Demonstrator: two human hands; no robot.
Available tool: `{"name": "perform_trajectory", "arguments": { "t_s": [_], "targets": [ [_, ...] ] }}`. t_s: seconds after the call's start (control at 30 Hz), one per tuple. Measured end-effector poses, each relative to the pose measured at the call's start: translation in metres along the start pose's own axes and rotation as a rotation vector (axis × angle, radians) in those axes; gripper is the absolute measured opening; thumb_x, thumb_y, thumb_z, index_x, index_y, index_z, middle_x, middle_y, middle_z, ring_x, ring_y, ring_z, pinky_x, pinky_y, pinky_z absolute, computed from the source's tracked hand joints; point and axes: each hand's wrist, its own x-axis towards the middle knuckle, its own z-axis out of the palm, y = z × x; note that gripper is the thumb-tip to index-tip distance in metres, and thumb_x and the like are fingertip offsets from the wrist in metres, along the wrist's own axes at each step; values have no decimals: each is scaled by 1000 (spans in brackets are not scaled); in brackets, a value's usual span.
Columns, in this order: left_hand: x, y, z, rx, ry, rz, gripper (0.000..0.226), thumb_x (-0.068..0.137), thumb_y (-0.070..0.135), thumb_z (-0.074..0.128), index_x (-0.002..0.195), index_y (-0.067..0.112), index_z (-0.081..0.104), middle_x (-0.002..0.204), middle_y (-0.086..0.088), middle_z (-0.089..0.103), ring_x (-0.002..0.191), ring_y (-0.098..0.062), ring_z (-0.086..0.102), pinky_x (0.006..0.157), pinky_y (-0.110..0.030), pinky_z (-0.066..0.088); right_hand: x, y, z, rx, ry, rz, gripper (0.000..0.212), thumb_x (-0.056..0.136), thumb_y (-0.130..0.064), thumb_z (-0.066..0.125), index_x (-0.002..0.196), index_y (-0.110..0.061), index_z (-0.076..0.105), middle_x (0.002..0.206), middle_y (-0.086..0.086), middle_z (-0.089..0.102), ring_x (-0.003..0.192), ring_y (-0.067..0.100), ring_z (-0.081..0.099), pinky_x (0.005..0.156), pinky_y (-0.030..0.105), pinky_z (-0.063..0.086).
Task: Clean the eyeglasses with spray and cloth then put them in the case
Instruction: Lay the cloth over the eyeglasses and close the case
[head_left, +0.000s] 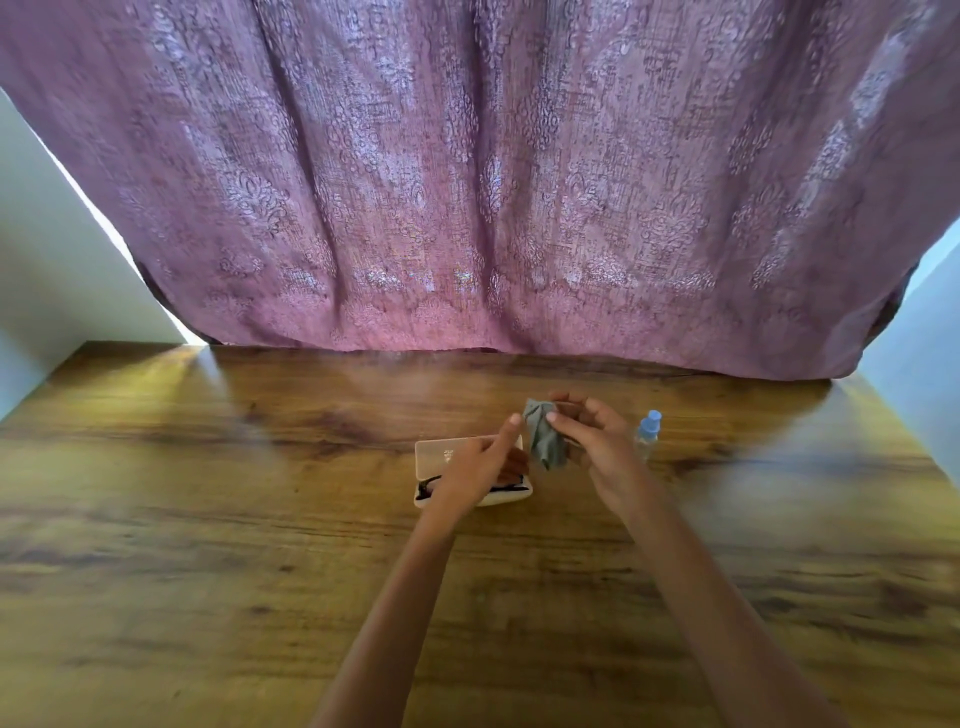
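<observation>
Backdrop: purple patterned curtain (467, 182) hanging in folds across the whole 12 o'clock side, its hem meeting the far edge of the table; pale walls (41, 249) show at 9 and 3 o'clock.
Surface: wooden table (208, 519), brown grain with a glossy sheen, filling the lower half of the head view.
Case (441, 452): pale, lying open near the middle of the table, lid raised toward 12 o'clock.
Eyeglasses (428, 484): dark frame lying inside the open case, seen at its 7 o'clock corner; the remainder is hidden under the left hand.
Cloth (545, 441): grey, bunched, hanging above the table at 1 o'clock of the case.
Spray bottle (648, 434): clear body, blue cap, upright on the table at 3 o'clock of the case, just beyond the right hand.
Left hand (478, 467): above the case, fingers stretched out toward 1 o'clock and holding nothing, one fingertip just beside the cloth's upper edge; contact cannot be told.
Right hand (597, 441): raised off the table, thumb and fingers pinching the cloth at its upper part.
</observation>
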Motion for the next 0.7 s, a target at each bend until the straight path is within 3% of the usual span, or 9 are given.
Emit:
{"name": "perform_trajectory", "arguments": {
  "t_s": [0.1, 0.2, 0.33, 0.47, 0.57, 0.7],
  "targets": [
    [-4, 2, 4, -217, -113, -67, 64, 66, 71, 60, 99, 18, 72, 96, -4, 76, 93, -16, 71, 83, -27, 56, -4, -3, 2, -19, -74, -16, 26, 84, -5, 67, 105, -20, 66, 93, -5, 74, 85, 12, 70, 63, 26, 56],
    [-5, 2, 6, -381, -140, -12, 50, 77, 44, 69, 115, 12, 65, 111, -9, 71, 104, -21, 66, 91, -33, 52, -8, -3, 4, -120, -111, -56, 27, 84, -10, 69, 106, -25, 64, 95, -9, 73, 89, 9, 69, 69, 27, 58],
    [-5, 3, 9, -629, -50, -112, 30, 92, 20, 57, 117, 3, 61, 97, -9, 69, 84, -17, 67, 73, -25, 54, -11, -2, 4, -220, -102, -182, 29, 81, -6, 72, 100, -26, 65, 92, -6, 72, 85, 7, 69, 66, 19, 55],
    [-5, -1, 11, -735, -50, -160, 32, 96, 29, 50, 114, 6, 63, 85, -4, 74, 78, -14, 70, 69, -25, 54, -12, -2, 2, -288, -96, -197, 26, 81, -15, 74, 99, -32, 65, 96, -5, 70, 87, 6, 68, 64, 20, 55],
    [-7, -1, 13, -668, -77, -57, 23, 91, 27, 59, 101, 9, 69, 90, -5, 72, 84, -17, 68, 68, -23, 56, -12, -1, 0, -268, -71, -106, 25, 79, -27, 76, 101, -29, 64, 99, -3, 70, 89, 10, 68, 63, 23, 54],
    [-8, 0, 14, -575, -36, 14, 21, 87, 17, 64, 106, 8, 64, 98, -7, 68, 92, -20, 64, 75, -28, 54, -13, 1, 0, -163, -105, 184, 53, 62, -55, 79, 100, -18, 70, 94, 5, 74, 82, 19, 71, 61, 29, 54]
  ]
}}
